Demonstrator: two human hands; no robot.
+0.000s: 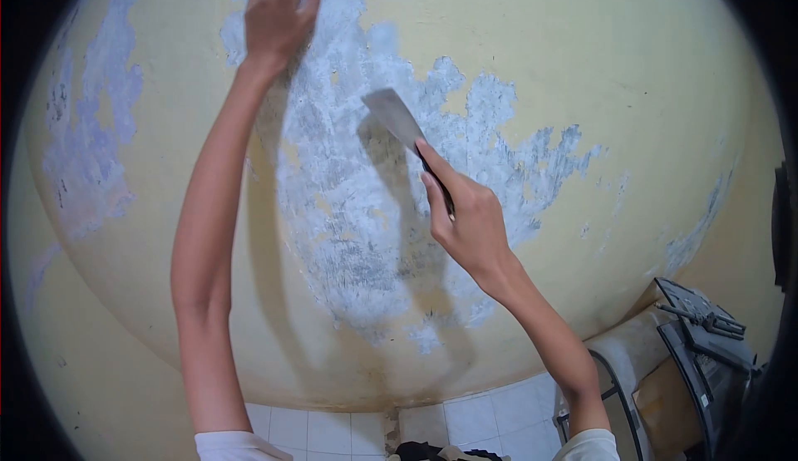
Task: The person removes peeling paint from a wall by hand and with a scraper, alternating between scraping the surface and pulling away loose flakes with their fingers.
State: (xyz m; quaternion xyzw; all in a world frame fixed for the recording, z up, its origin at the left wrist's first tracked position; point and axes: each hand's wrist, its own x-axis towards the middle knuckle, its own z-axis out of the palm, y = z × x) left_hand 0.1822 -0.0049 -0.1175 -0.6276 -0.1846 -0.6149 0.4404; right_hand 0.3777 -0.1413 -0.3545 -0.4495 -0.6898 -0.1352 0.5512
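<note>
Scraper (397, 118) gripped in R hand (465, 216), blade on wall (515, 54); L hand (278, 12) fingers curled, pressing wall.

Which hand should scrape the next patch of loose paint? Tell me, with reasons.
Right, probably. The right hand grips the scraper, blade against the wall; the left hand rests higher, holding no tool.

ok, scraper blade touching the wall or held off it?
Cannot tell. In the head view the scraper, held by the right hand, overlaps the bare patch of wall with a shadow close beside it, but neither contact nor a gap shows plainly.
</note>
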